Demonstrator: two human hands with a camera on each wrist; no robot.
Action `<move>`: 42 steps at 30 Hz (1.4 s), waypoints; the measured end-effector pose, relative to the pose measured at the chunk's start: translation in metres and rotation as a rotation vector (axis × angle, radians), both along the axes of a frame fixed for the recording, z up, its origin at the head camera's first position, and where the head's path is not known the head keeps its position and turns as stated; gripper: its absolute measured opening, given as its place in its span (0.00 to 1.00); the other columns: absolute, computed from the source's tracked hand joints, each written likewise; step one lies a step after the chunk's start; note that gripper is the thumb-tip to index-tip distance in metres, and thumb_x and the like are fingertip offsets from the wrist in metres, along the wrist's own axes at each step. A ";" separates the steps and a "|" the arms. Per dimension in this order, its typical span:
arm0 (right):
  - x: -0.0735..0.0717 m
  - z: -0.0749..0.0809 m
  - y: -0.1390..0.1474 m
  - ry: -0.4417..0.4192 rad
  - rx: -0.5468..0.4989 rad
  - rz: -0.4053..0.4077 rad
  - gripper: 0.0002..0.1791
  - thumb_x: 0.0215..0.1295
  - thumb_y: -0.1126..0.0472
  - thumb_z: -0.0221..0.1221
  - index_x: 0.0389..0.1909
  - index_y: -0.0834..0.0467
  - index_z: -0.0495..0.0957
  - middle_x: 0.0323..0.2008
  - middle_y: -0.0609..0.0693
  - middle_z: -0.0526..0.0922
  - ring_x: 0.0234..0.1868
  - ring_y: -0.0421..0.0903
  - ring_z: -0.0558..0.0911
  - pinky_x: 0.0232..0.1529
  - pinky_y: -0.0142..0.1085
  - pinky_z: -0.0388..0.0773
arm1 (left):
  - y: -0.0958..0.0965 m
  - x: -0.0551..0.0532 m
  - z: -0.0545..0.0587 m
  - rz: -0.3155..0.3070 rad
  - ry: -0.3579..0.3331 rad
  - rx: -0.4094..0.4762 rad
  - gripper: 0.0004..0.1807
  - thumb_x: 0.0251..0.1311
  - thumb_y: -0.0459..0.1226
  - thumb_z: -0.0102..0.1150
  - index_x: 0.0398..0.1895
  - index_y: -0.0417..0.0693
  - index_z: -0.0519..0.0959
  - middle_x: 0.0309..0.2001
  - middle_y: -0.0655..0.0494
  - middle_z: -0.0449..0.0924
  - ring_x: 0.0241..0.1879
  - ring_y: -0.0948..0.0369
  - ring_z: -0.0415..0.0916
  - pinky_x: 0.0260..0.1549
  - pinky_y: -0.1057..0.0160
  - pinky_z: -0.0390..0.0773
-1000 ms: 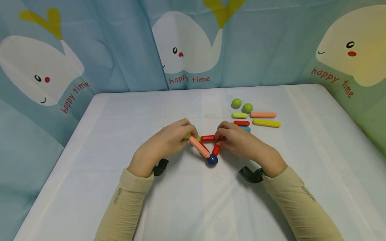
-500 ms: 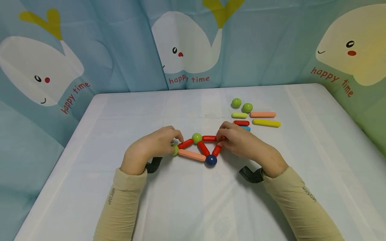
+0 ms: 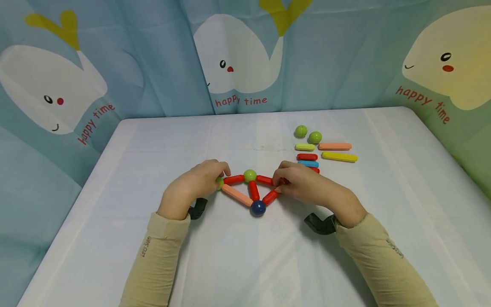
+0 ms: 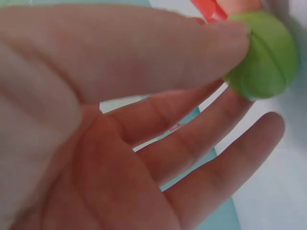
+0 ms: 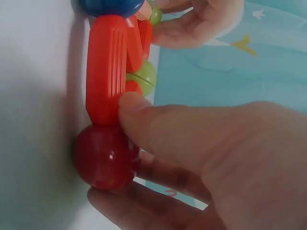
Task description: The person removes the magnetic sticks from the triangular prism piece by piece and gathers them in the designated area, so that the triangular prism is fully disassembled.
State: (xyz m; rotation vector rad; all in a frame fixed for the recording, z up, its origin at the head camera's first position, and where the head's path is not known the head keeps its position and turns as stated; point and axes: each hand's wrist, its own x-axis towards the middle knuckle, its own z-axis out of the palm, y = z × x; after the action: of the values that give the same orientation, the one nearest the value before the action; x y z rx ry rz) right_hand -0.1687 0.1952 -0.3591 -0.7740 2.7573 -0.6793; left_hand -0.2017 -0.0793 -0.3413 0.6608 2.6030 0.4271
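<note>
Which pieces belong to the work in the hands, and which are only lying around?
Joined, likely in the work: left green ball, middle green ball, dark blue ball, red ball, four red sticks, long orange stick.

Lying around: two loose green balls, lime stick, loose orange stick, yellow stick, blue stick, two loose red sticks.

Head view: right hand (image 3: pixel 307 183) hides most of red ball (image 5: pixel 108 157); left hand (image 3: pixel 193 183) covers part of green end ball (image 3: pixel 220 183); red stick (image 3: pixel 315 170) behind right hand partly hidden. Right wrist view: top edge cuts blue ball (image 5: pixel 112 5). Right sleeve lettering (image 3: pixel 394 248) illegible.
</note>
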 end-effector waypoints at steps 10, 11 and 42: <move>0.002 0.001 0.002 -0.011 0.022 0.011 0.07 0.60 0.67 0.67 0.37 0.54 0.83 0.41 0.51 0.79 0.41 0.45 0.78 0.42 0.36 0.80 | 0.029 0.010 -0.002 -0.066 0.149 -0.038 0.19 0.68 0.31 0.53 0.62 0.47 0.74 0.52 0.49 0.76 0.43 0.56 0.75 0.45 0.59 0.80; 0.002 0.002 0.002 -0.008 0.023 0.012 0.07 0.60 0.67 0.67 0.37 0.54 0.83 0.41 0.51 0.79 0.41 0.45 0.78 0.42 0.36 0.80 | 0.033 0.012 -0.003 -0.084 0.166 -0.026 0.20 0.69 0.34 0.54 0.63 0.48 0.72 0.55 0.48 0.75 0.45 0.55 0.75 0.47 0.58 0.80; 0.000 -0.004 0.001 0.065 0.016 0.065 0.12 0.53 0.75 0.64 0.32 0.56 0.76 0.30 0.47 0.75 0.32 0.41 0.73 0.33 0.31 0.74 | 0.074 0.047 -0.048 -0.157 0.365 -0.223 0.42 0.70 0.62 0.39 0.80 0.54 0.46 0.79 0.53 0.47 0.77 0.45 0.45 0.73 0.38 0.51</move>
State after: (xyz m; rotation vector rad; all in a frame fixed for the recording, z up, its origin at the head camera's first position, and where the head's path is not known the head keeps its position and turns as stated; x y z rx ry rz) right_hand -0.1682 0.1961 -0.3632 -0.8938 2.7774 -0.6302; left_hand -0.1548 -0.0053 -0.3895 0.9272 2.8478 -0.0386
